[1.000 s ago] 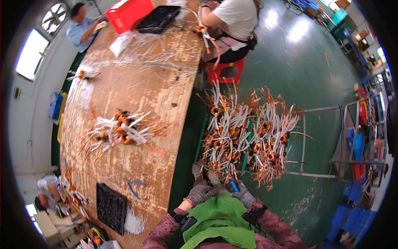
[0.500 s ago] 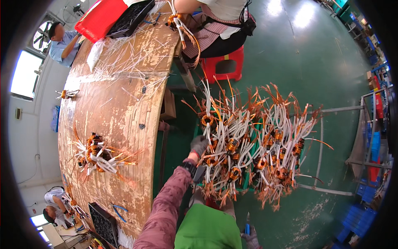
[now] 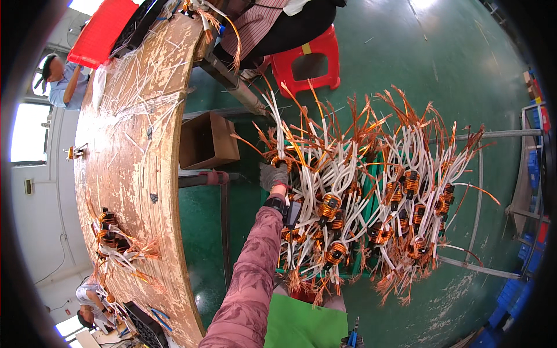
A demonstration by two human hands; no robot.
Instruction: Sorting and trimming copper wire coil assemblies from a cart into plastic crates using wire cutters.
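My left hand (image 3: 272,176), in a grey glove, is closed at a ring-shaped copper coil (image 3: 282,163) with white-sleeved leads, at the left edge of a big pile. Its fingertips are partly hidden. Below and to the right lie several more copper-wound coils (image 3: 330,205) with white sleeves and frayed copper ends, heaped on a green crate (image 3: 356,265). At the lower edge, my right hand (image 3: 359,341) barely shows, gloved and holding blue-handled pliers (image 3: 353,334) with the tip pointing up.
A worn wooden table (image 3: 156,232) curves along the left, bearing a coil cluster (image 3: 110,238) and white sleeve scraps (image 3: 136,104). Under it sits a cardboard box (image 3: 223,139). A red stool (image 3: 313,58) and a seated person are at the top; metal rails (image 3: 493,134) run right.
My left hand has moved up to the ring-shaped coil and closed at it. The view has shifted, bringing the cardboard box into fuller sight. My right hand still holds the pliers.
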